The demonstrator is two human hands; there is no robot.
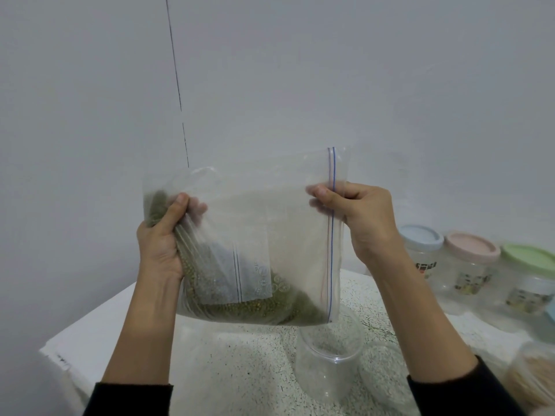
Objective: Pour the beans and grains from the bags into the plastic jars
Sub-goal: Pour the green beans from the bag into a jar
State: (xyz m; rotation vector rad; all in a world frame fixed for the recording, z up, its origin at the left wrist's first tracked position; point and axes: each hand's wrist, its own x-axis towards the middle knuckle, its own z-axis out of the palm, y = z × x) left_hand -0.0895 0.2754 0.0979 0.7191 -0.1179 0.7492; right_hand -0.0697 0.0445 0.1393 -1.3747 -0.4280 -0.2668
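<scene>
2 bare forearms, black sleeves (pixel 133 397) pushed back near the elbows (cuffs snug, plain, unmarked)

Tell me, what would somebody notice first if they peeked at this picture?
A big clear zip bag of green beans, held up mid-picture by the left hand and right hand. Below its lower corner stands an open jar; three pastel-lidded jars wait at right.

A speckled white table (pixel 258 355) stands against a plain grey wall (pixel 300 70) marked by a thin dark vertical line (pixel 175 73).
</scene>
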